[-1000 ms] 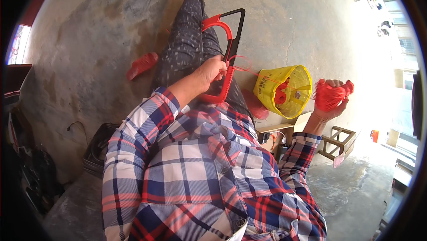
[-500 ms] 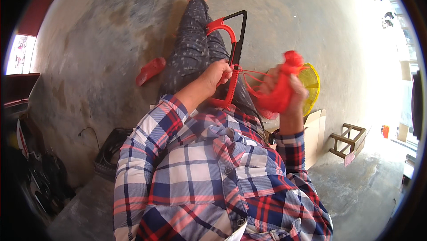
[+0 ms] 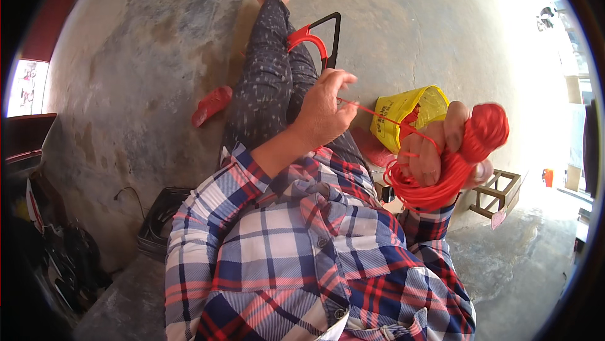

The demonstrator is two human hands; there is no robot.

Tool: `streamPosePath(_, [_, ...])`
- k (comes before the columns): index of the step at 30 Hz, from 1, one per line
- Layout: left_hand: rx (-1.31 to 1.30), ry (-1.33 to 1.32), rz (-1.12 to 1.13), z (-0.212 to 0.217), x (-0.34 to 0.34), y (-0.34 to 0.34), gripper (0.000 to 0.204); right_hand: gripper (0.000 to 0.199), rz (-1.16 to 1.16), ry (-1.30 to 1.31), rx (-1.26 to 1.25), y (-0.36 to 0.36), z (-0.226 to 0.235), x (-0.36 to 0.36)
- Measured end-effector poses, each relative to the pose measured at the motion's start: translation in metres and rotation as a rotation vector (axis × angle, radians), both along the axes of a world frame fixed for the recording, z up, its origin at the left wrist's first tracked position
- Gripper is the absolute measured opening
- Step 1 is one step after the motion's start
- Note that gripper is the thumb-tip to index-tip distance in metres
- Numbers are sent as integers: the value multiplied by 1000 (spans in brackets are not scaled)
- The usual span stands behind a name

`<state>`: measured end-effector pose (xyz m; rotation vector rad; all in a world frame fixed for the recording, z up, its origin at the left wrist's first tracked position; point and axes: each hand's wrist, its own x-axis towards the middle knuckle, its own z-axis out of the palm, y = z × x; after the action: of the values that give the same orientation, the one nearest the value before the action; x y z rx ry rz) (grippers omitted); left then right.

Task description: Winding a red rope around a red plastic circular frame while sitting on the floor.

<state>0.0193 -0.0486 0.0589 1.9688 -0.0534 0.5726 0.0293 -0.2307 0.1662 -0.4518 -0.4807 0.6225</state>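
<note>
My right hand (image 3: pixel 428 155) is closed around a thick bundle of red cord (image 3: pixel 484 132), knotted into a fat round end. One strand of the cord stretches taut from the bundle to my left hand (image 3: pixel 322 111). The left hand is over my lap, its index finger and thumb parted; its other fingers are mostly hidden. Beyond this hand, against my legs, rises a bent black frame (image 3: pixel 336 39) with a red curved part (image 3: pixel 309 39). The hand covers the lower part of the frame, so I cannot tell whether it touches it.
A yellow container (image 3: pixel 394 114) with something red inside stands right of my legs. One red slipper (image 3: pixel 211 105) lies to their left. A small wooden stool (image 3: pixel 493 193) is at the right. Coiled black material (image 3: pixel 157 221) lies at the lower left.
My right hand has swung right and nearer with the cord bundle, pulling the strand straight. My left hand has loosened from its grip at the frame, finger and thumb now apart.
</note>
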Motion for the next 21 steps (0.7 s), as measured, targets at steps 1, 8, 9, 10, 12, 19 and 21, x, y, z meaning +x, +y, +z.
streamPosePath(1, [-257, 158, -197, 16, -1, -2, 14, 48, 91, -101, 79, -6, -2, 5])
streamPosePath(8, [302, 507, -49, -64, -5, 77, 27, 40, 95, -1159, -1611, 5, -96, 36])
streamPosePath(9, [149, 727, -113, -59, -10, 72, 32, 40, 169, -1114, -1606, 15, -106, 32])
streamPosePath(10, [-8, 944, -187, -48, -14, 61, 37, 40, 163, -1101, -1608, 25, -116, 29])
streamPosePath(12, [-406, 1091, -162, -41, -23, 44, 36, 42, 100, -971, -1581, 45, -135, 27])
streamPosePath(19, [-43, 378, 71, -33, -23, 57, 17, 38, -254, -234, -1036, 30, -142, 22])
streamPosePath(21, [271, -1, 169, 8, -15, 57, 17, 43, -319, -332, -1084, 34, -125, 18])
